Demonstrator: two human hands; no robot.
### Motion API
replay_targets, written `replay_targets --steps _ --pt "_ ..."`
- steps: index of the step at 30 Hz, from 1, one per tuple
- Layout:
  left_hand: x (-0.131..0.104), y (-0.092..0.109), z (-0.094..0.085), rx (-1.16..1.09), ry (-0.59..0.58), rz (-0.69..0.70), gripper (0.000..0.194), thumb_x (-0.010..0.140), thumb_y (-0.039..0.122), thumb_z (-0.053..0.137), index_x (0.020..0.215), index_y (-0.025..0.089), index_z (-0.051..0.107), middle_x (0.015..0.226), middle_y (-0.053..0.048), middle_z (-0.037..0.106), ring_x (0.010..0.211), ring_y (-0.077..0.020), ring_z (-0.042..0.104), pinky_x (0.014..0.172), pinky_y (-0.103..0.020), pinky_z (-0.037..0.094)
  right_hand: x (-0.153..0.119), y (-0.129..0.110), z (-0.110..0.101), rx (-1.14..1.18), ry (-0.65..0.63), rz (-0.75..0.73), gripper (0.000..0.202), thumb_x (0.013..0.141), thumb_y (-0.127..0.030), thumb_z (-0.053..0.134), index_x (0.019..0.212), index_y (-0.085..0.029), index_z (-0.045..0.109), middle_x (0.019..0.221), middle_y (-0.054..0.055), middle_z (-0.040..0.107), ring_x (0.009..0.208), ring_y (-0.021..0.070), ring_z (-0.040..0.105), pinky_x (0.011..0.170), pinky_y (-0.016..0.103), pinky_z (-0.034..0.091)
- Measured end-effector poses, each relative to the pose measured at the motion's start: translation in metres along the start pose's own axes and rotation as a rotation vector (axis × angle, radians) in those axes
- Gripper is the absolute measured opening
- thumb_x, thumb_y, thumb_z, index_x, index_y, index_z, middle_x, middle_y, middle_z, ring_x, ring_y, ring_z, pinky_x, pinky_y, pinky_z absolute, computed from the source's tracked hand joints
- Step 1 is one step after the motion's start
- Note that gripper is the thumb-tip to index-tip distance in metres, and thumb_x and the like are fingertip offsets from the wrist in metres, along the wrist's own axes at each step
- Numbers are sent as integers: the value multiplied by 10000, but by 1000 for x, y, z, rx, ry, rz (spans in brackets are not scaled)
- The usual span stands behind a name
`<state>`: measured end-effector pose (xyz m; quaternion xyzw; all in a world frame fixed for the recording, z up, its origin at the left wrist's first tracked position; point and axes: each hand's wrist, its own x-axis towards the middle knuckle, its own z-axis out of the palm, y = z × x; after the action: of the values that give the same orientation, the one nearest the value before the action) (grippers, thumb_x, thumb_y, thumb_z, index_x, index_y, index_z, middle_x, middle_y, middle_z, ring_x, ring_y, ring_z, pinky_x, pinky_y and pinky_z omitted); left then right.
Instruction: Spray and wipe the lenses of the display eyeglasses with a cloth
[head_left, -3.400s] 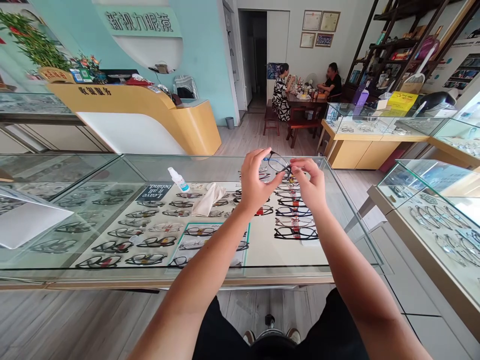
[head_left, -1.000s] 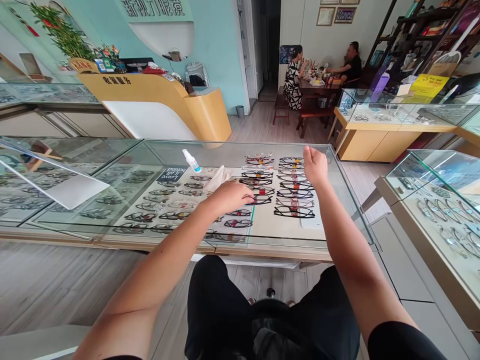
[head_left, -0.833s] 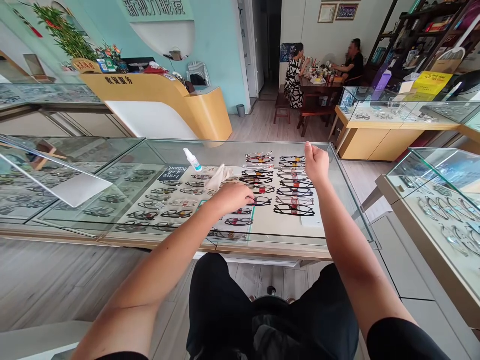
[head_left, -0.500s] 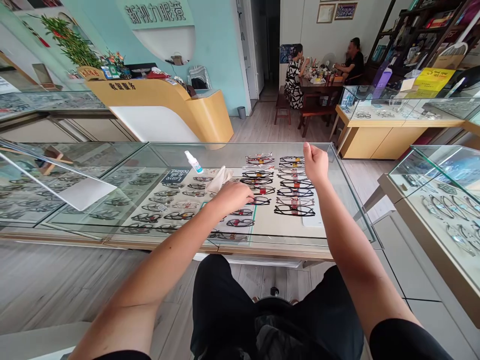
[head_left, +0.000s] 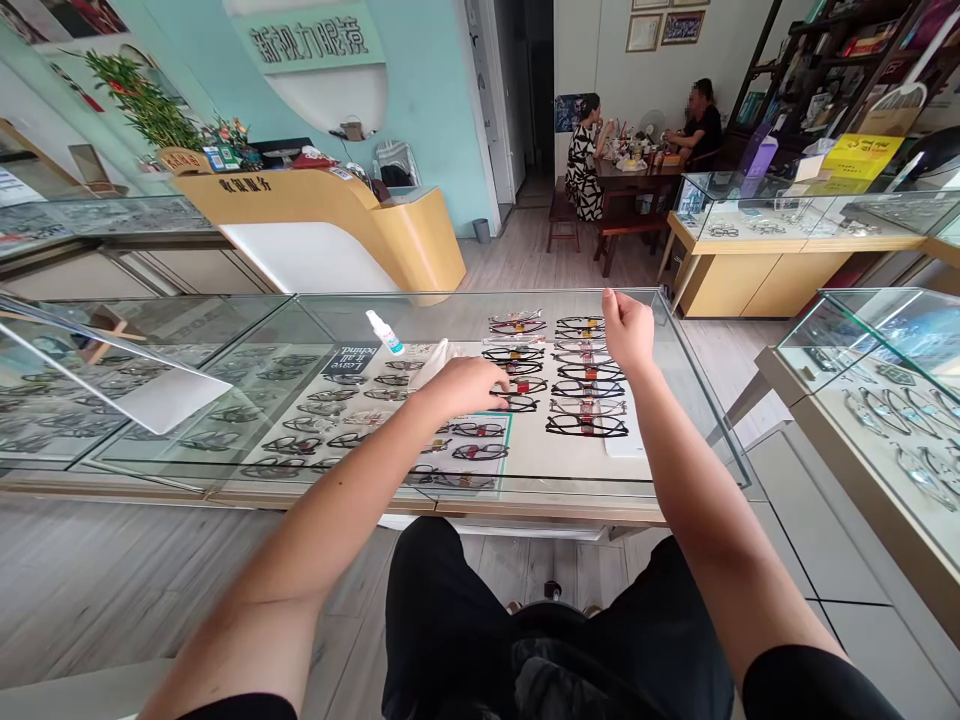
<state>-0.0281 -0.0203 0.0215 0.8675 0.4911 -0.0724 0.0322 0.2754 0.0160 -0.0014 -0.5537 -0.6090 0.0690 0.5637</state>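
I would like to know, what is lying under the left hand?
Black glasses show partly at the left hand, which covers their other part. A white cloth shows just beyond it. Whatever lies directly beneath cannot be seen.

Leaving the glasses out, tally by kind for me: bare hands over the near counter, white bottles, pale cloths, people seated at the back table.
Hands: 2 (left hand, right hand)
White bottle: 1
Pale cloth: 1
Seated people: 2
Total: 6

Obstacles beyond my left hand [head_left: 469, 388]: white cloth [head_left: 430, 366], bottle [head_left: 385, 333]. Passage: narrow lane between left glasses column [head_left: 514, 354] and right glasses column [head_left: 589, 388].
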Motion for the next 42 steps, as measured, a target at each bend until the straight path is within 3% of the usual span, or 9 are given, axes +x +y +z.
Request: replay_targets --steps 5,13,18,21,24,28,31,36,42 --pt "19 -5 -6 -2 88 -38 269 942 326 739 1144 312 916 1176 -70 898 1054 -304 796 869 -348 533 0 1 1 14 -4 5 605 1104 -642 504 685 -278 264 594 -39 298 616 160 257 608 359 238" --pt "45 -5 1 -50 9 -36 194 876 274 771 995 316 919 1065 -39 904 980 -264 791 815 -311 516 -1 -2 0 56 -14 37 443 1007 -438 593 698 -285 315 597 -53 380 613 162 316 625 344 292" --pt "41 -6 -15 -70 26 -27 155 856 273 783 925 320 913 1009 -35 895 937 -271 773 789 -326 489 -2 -3 0 95 -96 75 93 961 -325 581 923 -270 646 580 -79 465 570 180 392 640 341 344" --pt "37 -7 -32 -245 93 41 123 854 373 805 899 320 905 890 -26 853 801 -247 726 728 -335 457 -1 -1 1 96 -114 76 193 945 -279 554 985 -256 741 588 -68 491 582 191 444 653 339 363" --pt "43 -3 -40 -537 255 136 257 866 518 814 930 281 889 752 -21 733 664 -198 606 682 -332 432 0 1 3 89 -139 53 240 996 -329 536 971 -257 763 577 -57 480 590 201 462 648 335 355" --pt "67 9 -26 -948 574 209 394 837 606 827 879 217 781 905 -42 738 821 -188 646 789 -317 510 -1 0 7 82 -183 36 251 1040 -379 507 970 -257 715 592 -48 517 585 205 475 638 336 351" --pt "84 17 -5 -1212 672 166 533 765 707 871 891 214 714 971 -58 759 956 -213 699 897 -331 562 -5 -7 10 132 -265 76 198 1001 -379 556 943 -258 701 634 -49 540 574 183 449 615 330 334" --pt "90 22 21 -1435 664 124 620 783 778 889 981 222 699 1104 -92 824 1083 -227 743 1019 -358 584 -14 -20 14 357 -397 83 305 970 -520 654 966 -235 760 637 -74 411 599 153 353 610 325 294" --pt "86 24 33 -1468 618 122 695 738 856 901 950 222 708 1000 -64 805 968 -210 733 908 -332 591 -21 -24 20 496 -502 152 419 901 -632 771 976 -220 786 629 -78 366 599 134 275 591 325 220"
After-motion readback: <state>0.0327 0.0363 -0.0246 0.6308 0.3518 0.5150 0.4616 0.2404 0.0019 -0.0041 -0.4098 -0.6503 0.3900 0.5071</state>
